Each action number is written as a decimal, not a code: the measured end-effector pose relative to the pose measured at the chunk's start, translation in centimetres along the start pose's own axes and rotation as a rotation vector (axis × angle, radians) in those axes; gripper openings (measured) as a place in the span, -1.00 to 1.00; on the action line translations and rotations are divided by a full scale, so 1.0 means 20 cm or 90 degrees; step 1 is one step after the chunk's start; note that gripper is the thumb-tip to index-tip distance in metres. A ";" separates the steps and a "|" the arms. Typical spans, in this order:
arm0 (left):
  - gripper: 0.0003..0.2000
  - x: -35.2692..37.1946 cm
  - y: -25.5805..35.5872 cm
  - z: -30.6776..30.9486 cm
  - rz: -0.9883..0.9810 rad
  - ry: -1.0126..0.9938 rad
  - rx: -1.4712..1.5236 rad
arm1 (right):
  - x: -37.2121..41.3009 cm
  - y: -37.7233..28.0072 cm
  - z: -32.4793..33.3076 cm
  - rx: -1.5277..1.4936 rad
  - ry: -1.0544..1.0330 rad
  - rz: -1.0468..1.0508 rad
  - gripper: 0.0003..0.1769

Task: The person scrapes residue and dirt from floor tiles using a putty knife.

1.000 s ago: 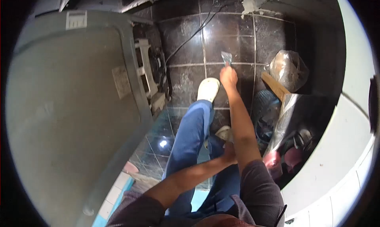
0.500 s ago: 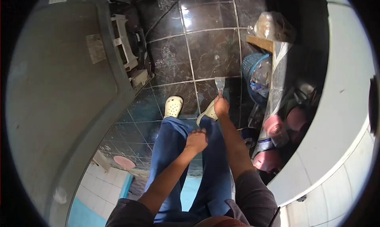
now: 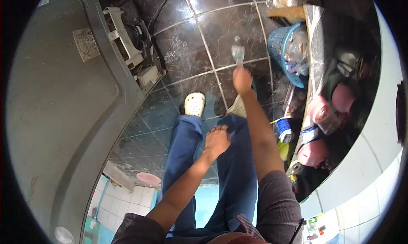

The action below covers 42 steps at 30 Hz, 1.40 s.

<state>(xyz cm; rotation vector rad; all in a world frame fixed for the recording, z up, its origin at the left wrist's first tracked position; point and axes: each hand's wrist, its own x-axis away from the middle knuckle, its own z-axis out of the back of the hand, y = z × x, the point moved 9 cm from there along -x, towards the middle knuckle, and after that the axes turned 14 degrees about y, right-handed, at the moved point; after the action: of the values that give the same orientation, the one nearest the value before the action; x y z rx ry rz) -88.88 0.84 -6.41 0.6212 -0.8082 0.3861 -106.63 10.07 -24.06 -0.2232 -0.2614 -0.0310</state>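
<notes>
Though narrow-necked, a flared scraper (image 3: pixel 238 53)

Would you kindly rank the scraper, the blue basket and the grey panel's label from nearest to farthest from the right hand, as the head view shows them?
1. Scraper: held in the right hand, blade pointing ahead.
2. Blue basket: to the hand's right.
3. Label: far left, on the grey panel.

Scraper (image 3: pixel 238 53) pointing forward between large panel (image 3: pixel 55 99) and basket (image 3: pixel 277 42)
It is extending ahead of the right hand (image 3: pixel 242 79), over the floor (image 3: pixel 178 44); plastic (image 3: pixel 297 47) is lying inside the basket; the left hand (image 3: pixel 217 141) is sitting behind, near the right knee (image 3: pixel 238 130).
</notes>
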 end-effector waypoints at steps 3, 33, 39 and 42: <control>-0.67 0.01 -0.09 0.01 -0.047 -0.002 -0.045 | -0.20 -0.07 0.11 -0.074 -0.018 -0.085 -0.57; -0.75 1.18 -1.25 -0.52 -0.212 -0.174 -0.187 | 2.65 0.08 -0.44 -0.127 -0.143 -0.453 -0.46; -0.68 1.14 -1.75 -0.70 -0.172 -0.239 -0.392 | 2.71 -0.06 -0.79 -0.210 -0.011 -0.584 -0.42; -0.62 1.15 -1.62 -0.71 -0.208 -0.266 -0.345 | 2.47 0.07 -0.73 -0.232 0.095 -0.637 -0.48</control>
<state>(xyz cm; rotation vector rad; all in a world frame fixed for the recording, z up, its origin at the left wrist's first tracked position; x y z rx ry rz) -48.82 -12.49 -8.10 0.3132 -1.1335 -0.2717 -55.20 8.01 -25.26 -0.4320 -0.1957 -1.0896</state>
